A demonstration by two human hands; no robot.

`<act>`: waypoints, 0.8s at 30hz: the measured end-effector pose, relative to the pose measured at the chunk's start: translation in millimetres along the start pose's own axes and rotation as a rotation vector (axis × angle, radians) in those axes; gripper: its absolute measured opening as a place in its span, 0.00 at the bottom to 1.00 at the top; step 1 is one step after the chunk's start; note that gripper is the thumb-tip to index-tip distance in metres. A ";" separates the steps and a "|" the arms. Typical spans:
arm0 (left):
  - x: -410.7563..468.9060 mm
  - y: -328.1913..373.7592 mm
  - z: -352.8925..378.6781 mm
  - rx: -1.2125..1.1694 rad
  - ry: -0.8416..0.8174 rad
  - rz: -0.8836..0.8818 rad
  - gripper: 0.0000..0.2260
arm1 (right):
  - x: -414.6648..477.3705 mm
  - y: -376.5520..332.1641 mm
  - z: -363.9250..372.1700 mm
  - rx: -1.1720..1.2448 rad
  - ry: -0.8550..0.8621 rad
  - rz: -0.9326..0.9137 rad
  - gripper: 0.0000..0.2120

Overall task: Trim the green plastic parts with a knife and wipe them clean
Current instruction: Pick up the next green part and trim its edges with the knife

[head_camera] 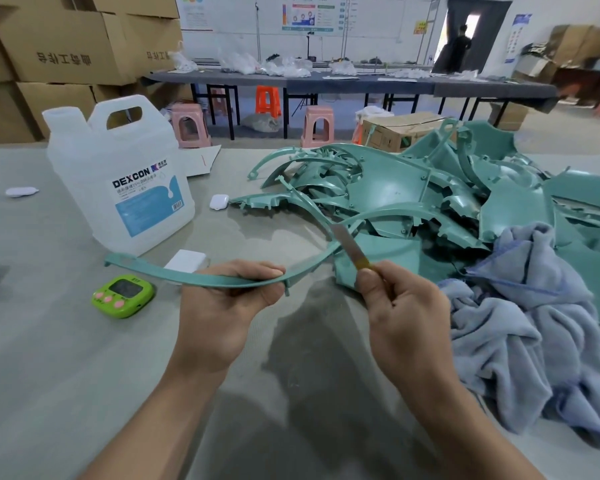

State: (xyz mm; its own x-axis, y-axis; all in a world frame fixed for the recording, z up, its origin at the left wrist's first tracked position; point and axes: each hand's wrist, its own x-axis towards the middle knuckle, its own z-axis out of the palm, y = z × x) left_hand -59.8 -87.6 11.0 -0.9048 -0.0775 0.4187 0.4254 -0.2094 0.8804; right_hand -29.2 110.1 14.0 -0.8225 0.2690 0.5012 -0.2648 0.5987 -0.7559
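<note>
Matt green plastic on the curved strip (pixel 201 279), smooth with a faint sheen. Bare grey metal on the knife blade (pixel 344 241), dull-bright. Fluffy blue-grey cloth (pixel 520 327), soft and napped. Translucent white plastic jug (pixel 118 174) under a glossy paper label. Glossy lime plastic timer (pixel 122 295). Matt grey desk (pixel 49 358), slightly scuffed.

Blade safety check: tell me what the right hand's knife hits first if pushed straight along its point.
Probably the curved green strip that the left hand holds: the knife in the right hand appears to touch it already. Behind lies the pile of green parts.

Knife (pixel 347 247) handle hidden in right hand (pixel 404 318); cloth (pixel 530 344) cut off at right edge; jug (pixel 125 174) small print perhaps unreadable.
</note>
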 end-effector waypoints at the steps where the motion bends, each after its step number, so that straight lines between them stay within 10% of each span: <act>1: -0.2 0.0 1.2 0.005 0.003 -0.001 0.10 | 0.1 1.2 -0.7 0.003 0.012 0.000 0.14; 7: -0.7 1.5 4.5 0.030 -0.004 0.019 0.10 | -19.0 -12.0 11.2 0.040 -0.243 -0.143 0.09; 12: -1.0 1.0 1.8 0.021 0.003 0.002 0.10 | 4.0 6.8 -4.2 -0.016 0.040 -0.020 0.14; 17: -3.1 2.5 3.0 -0.006 0.000 -0.006 0.09 | -11.2 -3.3 1.6 -0.004 -0.200 -0.172 0.12; 21: -1.8 3.2 2.7 0.018 0.010 -0.015 0.09 | 10.1 10.9 -4.6 -0.059 0.056 -0.027 0.15; 24: -2.1 4.0 3.2 -0.015 0.021 -0.022 0.08 | -3.7 3.7 -3.2 0.047 -0.086 -0.118 0.10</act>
State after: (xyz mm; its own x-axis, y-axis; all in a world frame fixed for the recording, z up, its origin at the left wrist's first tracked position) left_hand -56.1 -85.2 14.4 -0.9144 -0.0927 0.3942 0.4048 -0.2255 0.8862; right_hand -25.5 113.7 10.6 -0.8237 0.1323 0.5514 -0.3839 0.5856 -0.7139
